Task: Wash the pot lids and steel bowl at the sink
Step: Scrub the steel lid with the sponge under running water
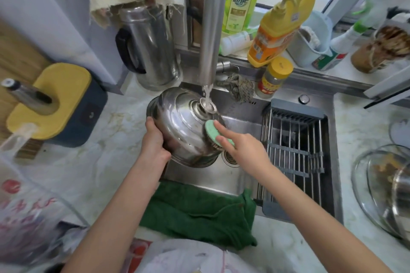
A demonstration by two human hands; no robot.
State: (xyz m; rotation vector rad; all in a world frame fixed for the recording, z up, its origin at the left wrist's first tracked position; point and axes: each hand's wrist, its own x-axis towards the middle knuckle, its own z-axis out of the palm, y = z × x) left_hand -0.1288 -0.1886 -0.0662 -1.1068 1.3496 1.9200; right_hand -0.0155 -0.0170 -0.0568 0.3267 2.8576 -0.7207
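A domed steel pot lid (182, 124) is tilted over the sink (233, 184), its knob under the water running from the faucet (209, 29). My left hand (154, 139) grips the lid's lower left rim. My right hand (241, 143) presses a green scrub brush (216, 134) against the lid's right side, bristles on the steel. A glass lid (363, 184) lies on the counter at the far right, with a steel piece (401, 193) on it, partly cut off by the frame edge.
A green towel (199, 208) hangs over the sink's front edge. A drying rack (295, 150) fills the sink's right half. A steel kettle (150, 46), detergent bottles (275, 29) and a jar (274, 77) stand behind. A yellow-topped knife block (55, 99) is at left.
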